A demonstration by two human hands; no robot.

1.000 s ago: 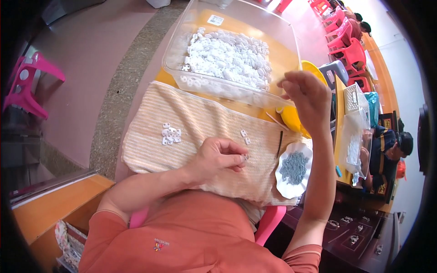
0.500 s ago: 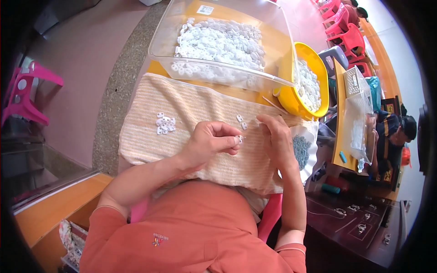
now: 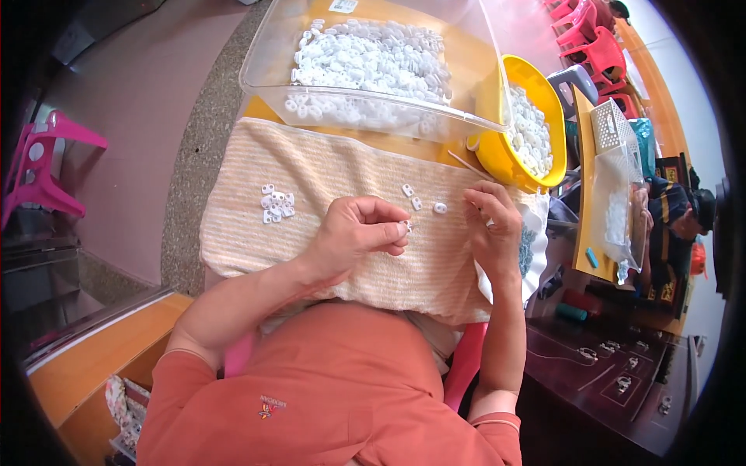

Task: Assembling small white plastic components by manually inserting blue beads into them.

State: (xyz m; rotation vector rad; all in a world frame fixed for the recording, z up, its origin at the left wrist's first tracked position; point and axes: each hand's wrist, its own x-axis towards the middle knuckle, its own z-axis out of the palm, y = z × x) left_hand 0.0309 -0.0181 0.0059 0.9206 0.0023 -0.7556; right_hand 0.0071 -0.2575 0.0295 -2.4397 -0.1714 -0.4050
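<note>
Between thumb and forefinger, my left hand (image 3: 353, 231) pinches a small white plastic piece (image 3: 408, 226) above the striped cream towel (image 3: 311, 167). My right hand (image 3: 496, 229) hovers over the towel's right side with its fingers curled together; a pale speck shows among them, too small to make out. A single white two-hole piece (image 3: 440, 208) lies on the cloth just left of that hand. Two more white pieces (image 3: 412, 198) lie beyond my left hand. A small heap of white pieces (image 3: 277, 205) rests on the towel's left part.
A clear plastic bin (image 3: 264, 93) of white pieces stands behind the towel. Right of it is a yellow tub (image 3: 488, 155) of the same, with a thin stick (image 3: 468, 165) alongside. Grey-blue small parts (image 3: 526, 250) lie partly behind my right wrist. A person (image 3: 672, 221) sits far right.
My right hand has moved right and its fingers have drawn in. The single white piece now shows where that hand's fingertips were. My left hand keeps its pinch; the view has shifted slightly.
</note>
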